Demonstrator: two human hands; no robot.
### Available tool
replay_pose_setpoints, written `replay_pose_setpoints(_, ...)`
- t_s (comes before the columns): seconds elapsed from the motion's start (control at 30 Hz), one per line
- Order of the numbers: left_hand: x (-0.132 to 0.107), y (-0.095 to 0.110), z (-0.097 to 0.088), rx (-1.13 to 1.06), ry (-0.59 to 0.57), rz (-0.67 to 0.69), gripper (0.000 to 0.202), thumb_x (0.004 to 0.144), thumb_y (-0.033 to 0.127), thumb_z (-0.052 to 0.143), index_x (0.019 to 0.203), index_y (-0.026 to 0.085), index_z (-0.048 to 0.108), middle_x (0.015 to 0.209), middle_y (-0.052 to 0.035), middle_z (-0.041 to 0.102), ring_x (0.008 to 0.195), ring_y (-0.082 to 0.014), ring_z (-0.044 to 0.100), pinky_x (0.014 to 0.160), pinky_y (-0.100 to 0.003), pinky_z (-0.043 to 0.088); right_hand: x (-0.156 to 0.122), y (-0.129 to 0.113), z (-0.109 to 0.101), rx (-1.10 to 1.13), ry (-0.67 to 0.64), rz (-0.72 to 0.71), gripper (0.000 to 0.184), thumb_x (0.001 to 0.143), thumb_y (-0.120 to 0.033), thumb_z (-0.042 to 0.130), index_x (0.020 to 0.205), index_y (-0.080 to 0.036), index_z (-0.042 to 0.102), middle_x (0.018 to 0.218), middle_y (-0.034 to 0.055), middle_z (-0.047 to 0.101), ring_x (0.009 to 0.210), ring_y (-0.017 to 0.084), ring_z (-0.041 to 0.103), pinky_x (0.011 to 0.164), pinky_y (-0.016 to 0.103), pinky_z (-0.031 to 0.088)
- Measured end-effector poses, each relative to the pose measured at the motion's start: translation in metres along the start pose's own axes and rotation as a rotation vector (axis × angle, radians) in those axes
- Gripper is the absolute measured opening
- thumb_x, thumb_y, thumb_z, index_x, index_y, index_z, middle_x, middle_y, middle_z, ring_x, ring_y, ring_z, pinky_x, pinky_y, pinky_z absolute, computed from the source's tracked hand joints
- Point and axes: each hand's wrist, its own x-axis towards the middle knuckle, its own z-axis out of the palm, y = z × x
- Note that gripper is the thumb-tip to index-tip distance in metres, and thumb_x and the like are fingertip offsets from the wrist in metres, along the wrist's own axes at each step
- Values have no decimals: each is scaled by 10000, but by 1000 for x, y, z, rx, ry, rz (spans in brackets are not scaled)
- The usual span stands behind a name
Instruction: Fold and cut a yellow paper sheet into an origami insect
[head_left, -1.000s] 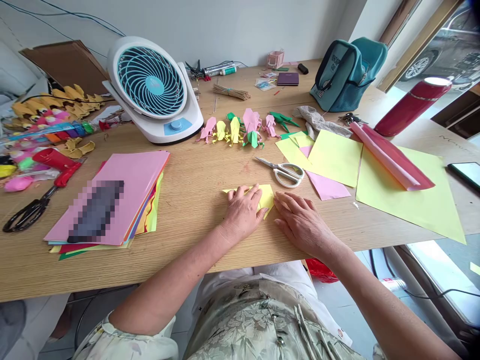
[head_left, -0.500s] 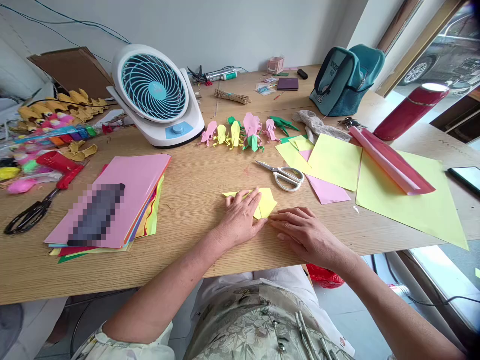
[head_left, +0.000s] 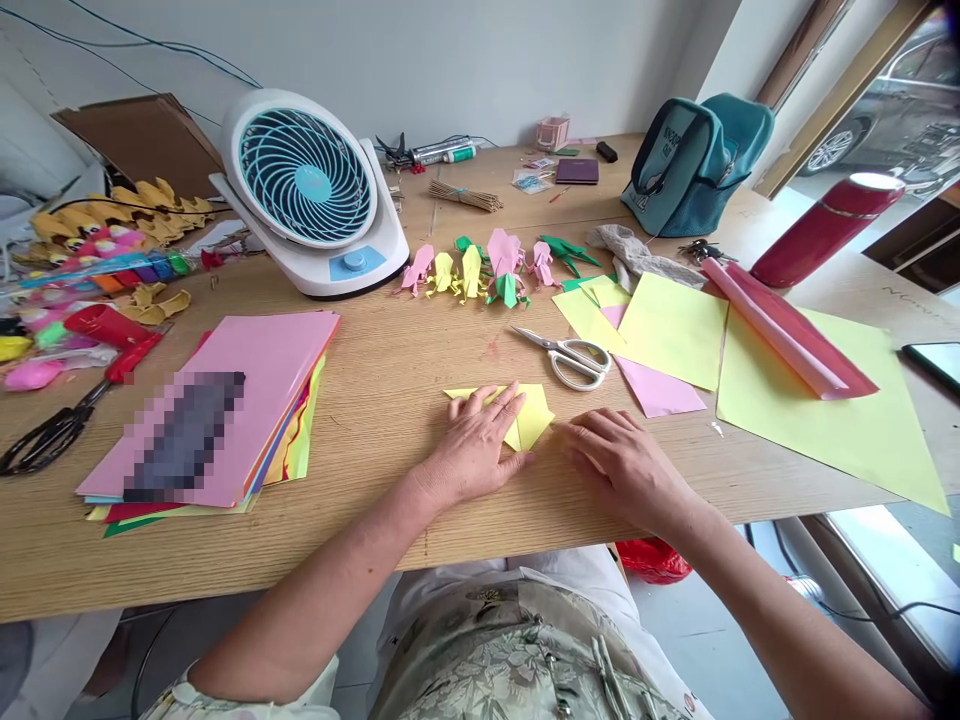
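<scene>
Drawn back a little from the yellow paper [head_left: 535, 415], the right hand [head_left: 626, 465] now rests just beside its right corner, fingers loosely bent; whether they pinch anything I cannot tell. Laid flat with its thumb spread from the fingers, the left hand [head_left: 476, 440] still covers the paper's left part on the table [head_left: 367, 480], nearer than the scissors [head_left: 577, 362], so the folded piece seems steadied by that hand alone.
</scene>
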Motion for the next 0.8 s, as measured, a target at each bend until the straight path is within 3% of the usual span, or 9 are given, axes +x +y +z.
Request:
replay_pose_setpoints(0.13, 0, -2, -1, -30, -1, 16, 837, 819, 561, 659, 1509, 218, 334, 1605, -97, 301, 1386, -366, 317, 1076, -589, 288, 22, 2, 2, 104, 19, 223, 310, 939, -184, 490, 1230, -151, 593, 1092, 130, 665, 945, 259, 640, 822, 415, 503)
replay_pose_setpoints(0.23, 1, -4, -1, -55, 26, 17, 889, 777, 559, 709, 1504, 210, 337, 1596, -102, 320, 1385, -354, 329, 1094, -577, 291, 37, 2, 5, 288, -19, 335, 309, 924, -207, 517, 1225, -179, 581, 983, 87, 685, 792, 207, 651, 745, 368, 505)
replay_pose_setpoints(0.37, 2, -9, 0, -103, 91, 20, 795, 788, 491, 727, 1454, 192, 414, 1546, -111, 409, 1375, -331, 372, 1121, -534, 302, 49, 8, 6, 627, -33, 363, 321, 920, -286, 539, 1223, -187, 573, 837, 40, 679, 723, 179, 628, 661, 321, 492)
replay_pose_setpoints(0.5, 5, -14, -1, -189, 166, 39, 599, 847, 387, 687, 1374, 172, 500, 1426, -118, 548, 1320, -294, 469, 1103, -483, 362, 58, 18, 4, 850, -35, 301, 311, 923, -334, 542, 1195, -192, 593, 926, 59, 684, 837, 190, 645, 723, 326, 520)
replay_pose_setpoints(0.63, 7, -17, -4, -256, 238, 49, 513, 842, 287, 690, 1318, 167, 543, 1324, -123, 627, 1234, -281, 562, 1055, -465, 434, 68, 18, 1, 764, -9, 220, 295, 896, -232, 547, 1181, -209, 621, 998, 60, 683, 842, 169, 627, 761, 322, 518)
replay_pose_setpoints(0.8, 7, -19, -5, -326, 333, 87, 365, 882, 174, 626, 1245, 165, 592, 1222, -105, 687, 1144, -236, 631, 1009, -413, 491, 71, 12, 11, 602, 91, 165, 291, 871, -131, 511, 1119, -199, 646, 909, 39, 626, 710, 130, 555, 628, 269, 469)
